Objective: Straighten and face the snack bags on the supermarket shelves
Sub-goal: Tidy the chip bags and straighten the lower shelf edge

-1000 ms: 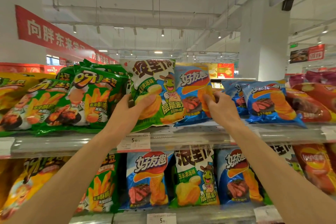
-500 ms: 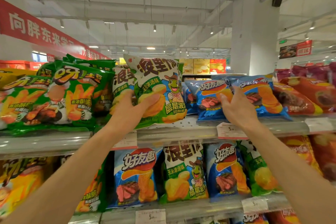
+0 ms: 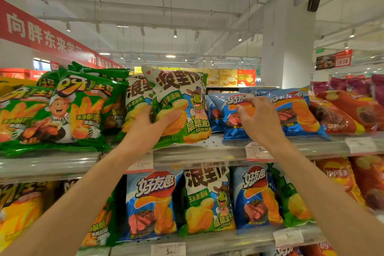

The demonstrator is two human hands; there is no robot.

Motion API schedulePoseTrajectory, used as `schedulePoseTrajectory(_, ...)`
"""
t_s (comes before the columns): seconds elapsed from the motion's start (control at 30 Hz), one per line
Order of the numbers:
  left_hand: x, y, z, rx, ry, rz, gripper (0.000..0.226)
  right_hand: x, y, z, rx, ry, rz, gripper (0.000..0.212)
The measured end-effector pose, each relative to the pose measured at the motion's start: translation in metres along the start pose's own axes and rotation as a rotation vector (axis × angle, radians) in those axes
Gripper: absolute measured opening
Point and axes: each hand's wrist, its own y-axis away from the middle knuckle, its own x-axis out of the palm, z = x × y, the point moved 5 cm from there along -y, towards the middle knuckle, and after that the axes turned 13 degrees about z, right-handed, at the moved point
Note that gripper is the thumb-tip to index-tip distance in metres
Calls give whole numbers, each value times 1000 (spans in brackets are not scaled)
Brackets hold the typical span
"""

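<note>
Upper shelf, centre of frame: your left hand grips one puffy, glossy green-and-white chip bag, thumb across its front, fingers curled behind; the bag stands upright at the shelf's perforated metal edge. Just right of it, your right hand rests on one crinkled blue foil bag lying tilted back, fingers bent over its face. At left: two green fries bags in front. At right: red bags, slumped. Lower shelf, mid-frame: two blue bags, one green-and-white, upright.
</note>
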Motion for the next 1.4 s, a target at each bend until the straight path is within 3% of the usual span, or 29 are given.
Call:
schedulePoseTrajectory(0.1, 0, -2, 0, -8, -17, 7, 87, 18, 2, 35, -50, -304, 241, 41)
schedulePoseTrajectory(0.17, -1, -3, -1, -7, -18, 9, 86, 36, 4, 57, -57, -480, 438, 57)
schedulePoseTrajectory(0.27, -4, -2, 1, -5, -18, 22, 90, 56, 6, 74, -33, -607, 538, 69)
schedulePoseTrajectory(0.37, -9, 2, 1, -26, -38, 50, 94, 63, 5, 76, -6, -632, 500, 60)
schedulePoseTrajectory(0.47, -17, 5, 0, 14, -87, 68, 74, 63, 3, 69, 13, -663, 432, 58)
schedulePoseTrajectory(0.6, -43, 5, 2, 114, -449, -197, 55, 53, -6, 54, 76, -684, 287, 52)
schedulePoseTrajectory(0.67, -47, 1, 11, 50, -544, -198, 61, 54, -5, 50, 113, -618, 302, 51)
schedulePoseTrajectory(0.77, -43, -7, 28, -98, -560, -75, 79, 65, 2, 52, 105, -425, 375, 54)
schedulePoseTrajectory(0.97, -43, -17, 33, -205, -571, -42, 92, 71, 5, 61, 75, -292, 301, 60)
schedulePoseTrajectory(1.13, -43, -18, 28, -234, -562, -27, 93, 73, 5, 70, 30, -174, 300, 75)
schedulePoseTrajectory(1.4, -49, -7, 22, -184, -656, -88, 82, 72, 3, 64, -10, -32, 283, 73)
